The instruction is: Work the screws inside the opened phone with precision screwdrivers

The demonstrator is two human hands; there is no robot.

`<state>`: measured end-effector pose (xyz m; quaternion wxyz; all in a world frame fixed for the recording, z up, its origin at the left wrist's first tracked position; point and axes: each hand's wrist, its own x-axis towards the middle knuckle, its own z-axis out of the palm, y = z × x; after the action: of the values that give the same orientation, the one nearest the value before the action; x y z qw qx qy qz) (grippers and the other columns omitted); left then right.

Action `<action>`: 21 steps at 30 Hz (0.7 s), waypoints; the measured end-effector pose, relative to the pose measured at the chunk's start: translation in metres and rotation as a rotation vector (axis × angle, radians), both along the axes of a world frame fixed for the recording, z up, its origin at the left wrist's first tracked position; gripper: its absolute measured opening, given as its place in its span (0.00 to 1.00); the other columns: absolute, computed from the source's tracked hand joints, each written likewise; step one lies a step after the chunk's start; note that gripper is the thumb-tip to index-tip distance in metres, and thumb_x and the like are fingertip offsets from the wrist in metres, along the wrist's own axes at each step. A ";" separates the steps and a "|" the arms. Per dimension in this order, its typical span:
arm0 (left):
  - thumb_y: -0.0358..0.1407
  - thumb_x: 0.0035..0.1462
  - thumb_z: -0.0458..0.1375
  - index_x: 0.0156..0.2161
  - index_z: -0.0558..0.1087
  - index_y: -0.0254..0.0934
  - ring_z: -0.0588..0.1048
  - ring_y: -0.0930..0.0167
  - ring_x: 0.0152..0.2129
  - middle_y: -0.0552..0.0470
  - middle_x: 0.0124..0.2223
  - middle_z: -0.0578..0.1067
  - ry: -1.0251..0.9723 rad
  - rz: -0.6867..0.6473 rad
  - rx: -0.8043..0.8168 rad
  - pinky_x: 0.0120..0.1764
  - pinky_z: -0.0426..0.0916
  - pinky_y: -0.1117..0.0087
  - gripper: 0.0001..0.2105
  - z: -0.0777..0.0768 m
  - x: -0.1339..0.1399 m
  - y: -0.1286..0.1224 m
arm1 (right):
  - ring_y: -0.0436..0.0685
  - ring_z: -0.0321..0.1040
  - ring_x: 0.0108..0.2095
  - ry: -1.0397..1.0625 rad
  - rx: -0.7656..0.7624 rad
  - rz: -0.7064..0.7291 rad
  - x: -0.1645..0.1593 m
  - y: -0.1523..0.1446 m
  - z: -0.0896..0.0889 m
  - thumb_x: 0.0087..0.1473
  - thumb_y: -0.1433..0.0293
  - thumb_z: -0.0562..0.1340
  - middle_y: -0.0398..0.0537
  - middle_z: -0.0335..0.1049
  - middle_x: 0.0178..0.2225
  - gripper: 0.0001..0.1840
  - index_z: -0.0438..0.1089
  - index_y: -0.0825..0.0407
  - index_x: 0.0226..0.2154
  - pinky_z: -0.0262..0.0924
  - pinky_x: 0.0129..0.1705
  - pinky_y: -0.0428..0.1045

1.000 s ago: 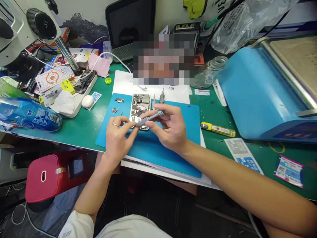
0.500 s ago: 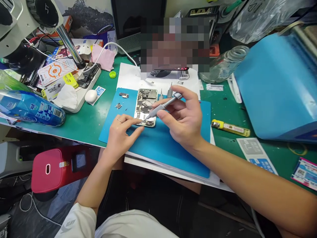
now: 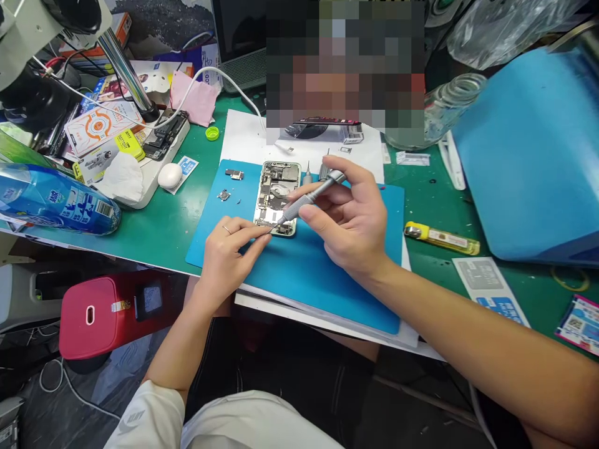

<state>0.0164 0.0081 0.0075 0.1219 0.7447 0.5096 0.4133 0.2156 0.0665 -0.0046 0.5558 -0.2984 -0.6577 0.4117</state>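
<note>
Since the earlier head view, the left hand (image 3: 230,252) has brought thumb and forefinger together, nearest the phone (image 3: 276,189) at its near-left corner. Right of the phone, whose long axis runs away, the right hand (image 3: 358,227) grips a screwdriver (image 3: 299,207) slanting toward that corner. Fingers partly hide it; any left-hand pinch is unclear.

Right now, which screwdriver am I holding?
The screwdriver slanting in your right hand, its tip by your left hand; the other two screwdrivers are beside the opened phone, tips pointing away from you.
</note>
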 end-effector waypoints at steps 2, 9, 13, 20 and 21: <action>0.33 0.67 0.64 0.43 0.82 0.38 0.76 0.71 0.34 0.52 0.37 0.81 -0.010 0.004 0.008 0.41 0.70 0.68 0.04 0.000 0.000 -0.001 | 0.58 0.82 0.44 -0.003 -0.002 -0.005 0.000 0.000 0.001 0.65 0.62 0.67 0.47 0.81 0.49 0.27 0.60 0.37 0.63 0.82 0.44 0.56; 0.36 0.68 0.63 0.41 0.83 0.41 0.76 0.71 0.33 0.53 0.36 0.82 0.004 0.028 -0.034 0.41 0.70 0.67 0.06 0.001 0.000 -0.002 | 0.59 0.82 0.45 -0.026 -0.002 -0.023 -0.001 -0.002 0.001 0.65 0.61 0.67 0.46 0.80 0.47 0.27 0.60 0.36 0.63 0.82 0.44 0.56; 0.35 0.68 0.64 0.41 0.83 0.39 0.77 0.71 0.33 0.53 0.36 0.83 -0.012 0.019 -0.026 0.41 0.71 0.67 0.05 0.001 0.001 -0.002 | 0.59 0.82 0.45 -0.001 0.001 -0.015 -0.002 -0.002 0.001 0.65 0.62 0.67 0.46 0.80 0.47 0.26 0.61 0.36 0.62 0.82 0.45 0.56; 0.34 0.66 0.65 0.40 0.83 0.38 0.77 0.71 0.33 0.52 0.36 0.83 -0.026 0.017 -0.011 0.40 0.70 0.68 0.04 0.000 0.001 -0.001 | 0.56 0.82 0.45 0.076 0.059 0.060 -0.001 0.004 -0.007 0.63 0.65 0.69 0.45 0.81 0.49 0.30 0.61 0.38 0.63 0.82 0.45 0.52; 0.34 0.66 0.65 0.40 0.83 0.38 0.77 0.71 0.33 0.52 0.36 0.83 -0.028 0.019 -0.010 0.39 0.70 0.68 0.04 0.000 0.001 -0.001 | 0.56 0.82 0.45 0.082 0.068 0.064 -0.001 0.005 -0.008 0.63 0.66 0.69 0.45 0.81 0.50 0.30 0.61 0.38 0.63 0.82 0.45 0.52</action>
<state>0.0174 0.0069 0.0074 0.1287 0.7336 0.5168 0.4221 0.2145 0.0711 -0.0124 0.5787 -0.2410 -0.6571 0.4186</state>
